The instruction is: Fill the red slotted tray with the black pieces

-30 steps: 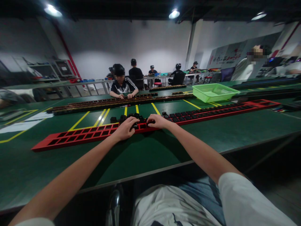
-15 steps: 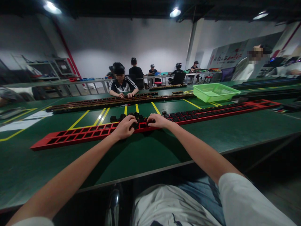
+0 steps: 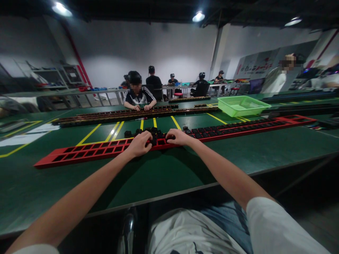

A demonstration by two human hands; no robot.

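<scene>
A long red tray [image 3: 87, 154] with two rows of square slots lies across the green table. Its left slots show bare, while black square parts [image 3: 203, 133] fill the right stretch. Over the middle of the tray, my left hand [image 3: 141, 143] is closed on a small black square part [image 3: 153, 138]. My right hand [image 3: 178, 137] is just to its right, fingers curled down on a black part at the tray, mostly hidden by the fingers. Several loose black parts [image 3: 128, 134] lie behind the tray near my left hand.
A light green basket [image 3: 242, 107] stands behind the tray at right. Long dark strips [image 3: 111, 116] lie further back, where a co-worker's hands [image 3: 141, 107] rest. White papers [image 3: 29, 135] lie at left. Yellow tape lines mark the green table [image 3: 169, 176].
My left hand has shifted very slightly, and the black part in it is tilted more upright. My right hand stays almost where it was. The view has tipped slightly.
</scene>
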